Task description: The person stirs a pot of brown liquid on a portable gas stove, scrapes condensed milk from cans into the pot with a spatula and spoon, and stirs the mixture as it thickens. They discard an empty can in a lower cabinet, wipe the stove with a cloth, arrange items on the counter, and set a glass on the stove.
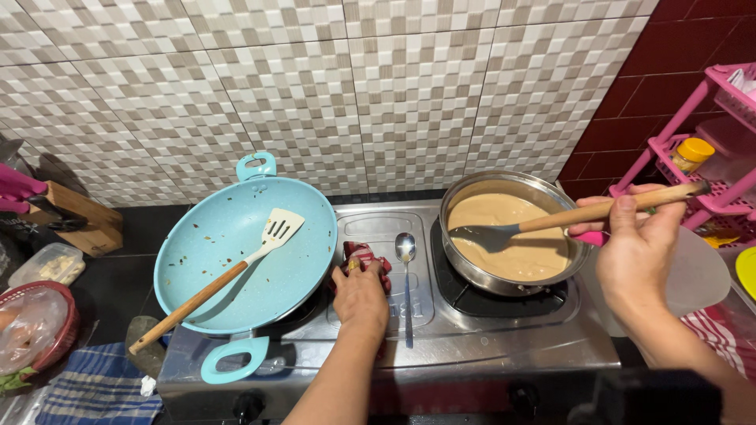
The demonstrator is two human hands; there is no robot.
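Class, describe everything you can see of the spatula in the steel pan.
The spatula has a grey, rounded head and a long, light wooden handle. Its head rests in the beige, creamy mixture inside the steel pan on the stove's right burner. The handle slants up to the right across the rim, where the right hand holds it near the end.

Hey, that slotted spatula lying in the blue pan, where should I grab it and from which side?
Probably by the wooden handle's free end. The slotted spatula lies with its pale head inside the blue pan, and the handle slopes down-left over the pan's rim, so its tip hangs clear. Come from the front left; the left hand, resting on a red cloth, is nearest.
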